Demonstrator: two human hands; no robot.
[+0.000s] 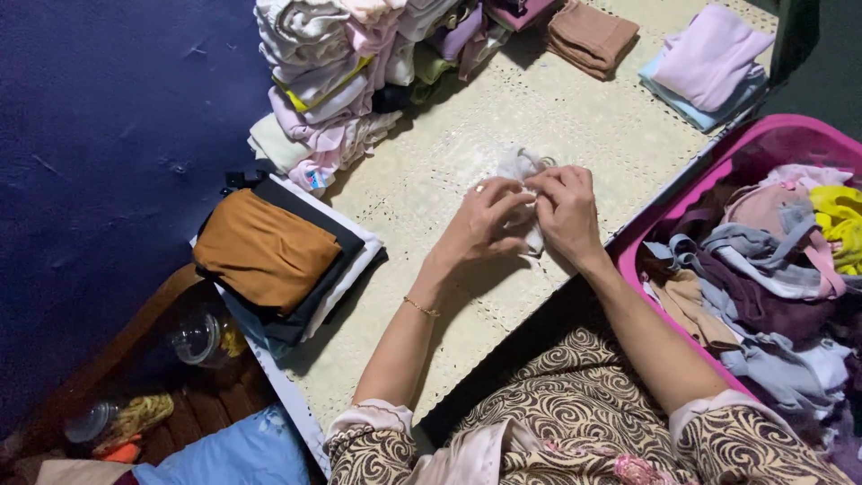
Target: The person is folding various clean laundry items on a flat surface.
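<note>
Both hands meet over a small white cloth item (522, 167) lying on the pale lace-covered table (467, 296). My left hand (485, 218) pinches its near edge with fingers bent. Pressed against it from the right, my right hand (564, 212) grips the same white piece. Most of the cloth is hidden under the fingers; only a crumpled top part shows.
A folded stack topped with an orange-brown cloth (267, 249) lies at the left. A tall pile of pale folded clothes (337, 72) stands at the back. Brown (593, 34) and lilac (709, 56) folded pieces lie far right. A pink basket (696, 184) of unfolded laundry sits at the right.
</note>
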